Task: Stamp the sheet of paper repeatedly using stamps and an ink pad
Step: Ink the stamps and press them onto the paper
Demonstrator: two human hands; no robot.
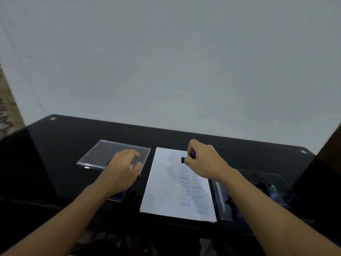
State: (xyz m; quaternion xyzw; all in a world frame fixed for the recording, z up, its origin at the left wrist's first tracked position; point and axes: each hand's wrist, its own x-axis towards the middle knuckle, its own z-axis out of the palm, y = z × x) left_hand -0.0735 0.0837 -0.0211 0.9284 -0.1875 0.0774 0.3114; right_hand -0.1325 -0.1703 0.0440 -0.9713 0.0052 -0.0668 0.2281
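Covering ink pad (120,196), left hand (123,170), stamp (183,160) half-hidden

This looks like a plain desk corner in a home or small office; I cannot tell which. A glossy black glass bench (73,137) with round metal fittings (53,118) at its far corners stands against a bare pale wall (166,61). Left of the bench shows a strip of brown patterned floor (7,108). On the bench lie a stamped sheet of paper (162,191) and a clear plastic lid (103,152).
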